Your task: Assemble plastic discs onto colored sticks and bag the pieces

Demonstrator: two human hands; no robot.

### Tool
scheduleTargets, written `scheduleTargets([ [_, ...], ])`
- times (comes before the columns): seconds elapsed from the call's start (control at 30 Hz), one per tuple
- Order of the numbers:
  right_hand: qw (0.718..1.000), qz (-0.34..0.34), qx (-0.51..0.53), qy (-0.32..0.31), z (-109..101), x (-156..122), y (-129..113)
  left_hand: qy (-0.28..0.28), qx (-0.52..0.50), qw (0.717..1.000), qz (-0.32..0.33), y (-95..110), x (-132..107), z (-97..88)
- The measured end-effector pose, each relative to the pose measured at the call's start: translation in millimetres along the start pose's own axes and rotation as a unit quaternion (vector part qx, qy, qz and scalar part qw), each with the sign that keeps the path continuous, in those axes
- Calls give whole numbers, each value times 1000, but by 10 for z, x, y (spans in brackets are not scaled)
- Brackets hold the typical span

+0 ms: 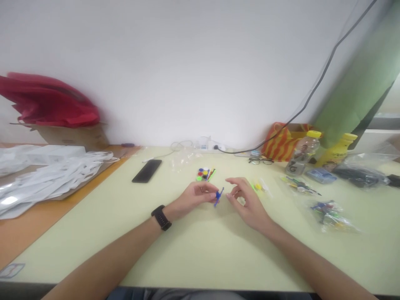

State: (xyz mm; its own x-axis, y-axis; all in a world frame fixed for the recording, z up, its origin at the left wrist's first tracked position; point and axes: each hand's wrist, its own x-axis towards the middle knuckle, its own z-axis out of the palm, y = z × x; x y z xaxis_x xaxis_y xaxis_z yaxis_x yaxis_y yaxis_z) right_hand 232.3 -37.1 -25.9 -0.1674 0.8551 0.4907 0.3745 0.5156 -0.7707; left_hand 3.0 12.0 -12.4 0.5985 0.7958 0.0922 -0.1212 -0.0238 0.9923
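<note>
Between thumb and fingers, my left hand (195,198) pinches a small blue plastic piece (218,196) with a long thin bar, held tilted above the table. Just to its right is my right hand (248,203), its thumb and index finger apart and nothing seen between them. Behind the hands lie several small coloured discs (203,173) in red, yellow, blue, white and green, with thin coloured sticks (211,174) beside them. Past my right hand are a few yellow and green pieces (258,187), partly hidden by the fingers.
A black phone (146,171) lies at the left. To the right are clear bags of coloured parts (333,214), a clear bottle (302,153), a yellow bottle (337,151) and glasses (261,161). White bags (62,177) cover the far left. A dark cable (300,112) crosses the wall.
</note>
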Motion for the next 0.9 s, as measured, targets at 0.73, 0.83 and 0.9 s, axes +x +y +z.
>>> scheduleTargets([
  [0.73, 990, 32, 44, -129, -13, -20, -124, 3, 12, 1000, 10, 59, -27, 0],
  [0.83, 989, 37, 47, -135, 15, -25, -112, -12, 14, 1000, 9, 55, -32, 22],
  [0.9, 988, 36, 49, -140, 32, -28, -102, -20, 10, 1000, 4, 44, -34, 37],
])
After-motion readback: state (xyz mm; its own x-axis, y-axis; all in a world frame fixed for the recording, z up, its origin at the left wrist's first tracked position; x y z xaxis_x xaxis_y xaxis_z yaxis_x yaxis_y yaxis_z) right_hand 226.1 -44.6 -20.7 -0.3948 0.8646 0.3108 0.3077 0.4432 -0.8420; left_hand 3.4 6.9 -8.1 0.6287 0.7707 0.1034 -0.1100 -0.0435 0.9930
